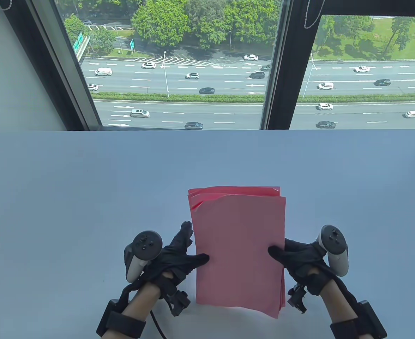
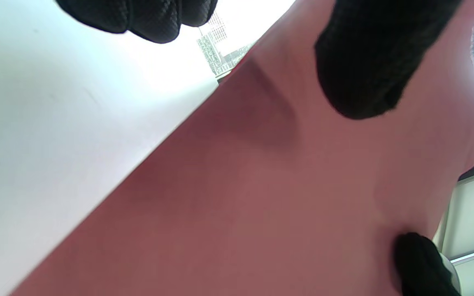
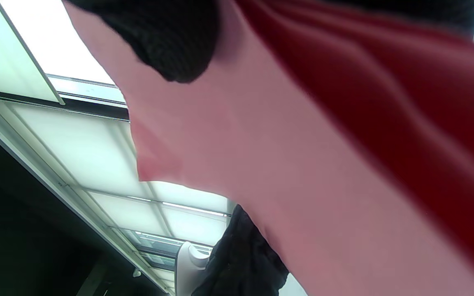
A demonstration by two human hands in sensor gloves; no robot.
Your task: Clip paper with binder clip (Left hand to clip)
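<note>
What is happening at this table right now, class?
A person in black sensor gloves holds a stack of pink paper up off the white table, standing on edge. The left hand grips its left edge, thumb on the front sheet; the right hand grips the right edge the same way. The top sheets are uneven. No binder clip is visible yet.

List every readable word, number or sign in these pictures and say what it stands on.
No text can be read.
Green road signs beyond the window: lettering too small.
Pink paper stack: blank.
Hand trackers: only unlabeled buttons show.
</note>
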